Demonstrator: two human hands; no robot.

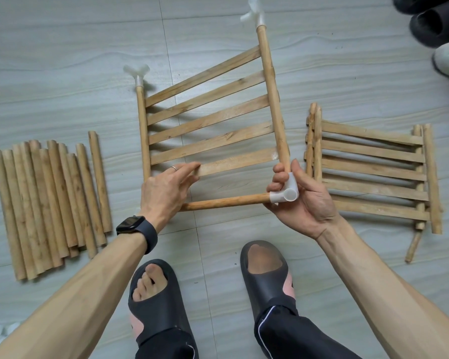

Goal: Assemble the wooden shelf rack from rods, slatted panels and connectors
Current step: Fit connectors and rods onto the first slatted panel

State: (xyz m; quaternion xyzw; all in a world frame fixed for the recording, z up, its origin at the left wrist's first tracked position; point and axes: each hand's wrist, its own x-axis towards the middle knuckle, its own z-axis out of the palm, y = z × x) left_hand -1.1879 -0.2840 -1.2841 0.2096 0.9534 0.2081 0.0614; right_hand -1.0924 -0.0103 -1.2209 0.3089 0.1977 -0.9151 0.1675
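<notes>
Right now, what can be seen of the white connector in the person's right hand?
The white corner connector looks like smooth plastic, made of short tubular sockets set at right angles. One socket holds the end of the slatted panel's side rod. Another holds a horizontal rod running left. A third round end shows no rod. The right hand grips it with fingers curled round it, at the panel's near right corner.

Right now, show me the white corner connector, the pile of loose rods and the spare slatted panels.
white corner connector (288, 194): head view, on its round end cap.
pile of loose rods (44, 200): head view, on a middle rod's shaft.
spare slatted panels (373, 189): head view, on a middle slat of the top panel.
</notes>
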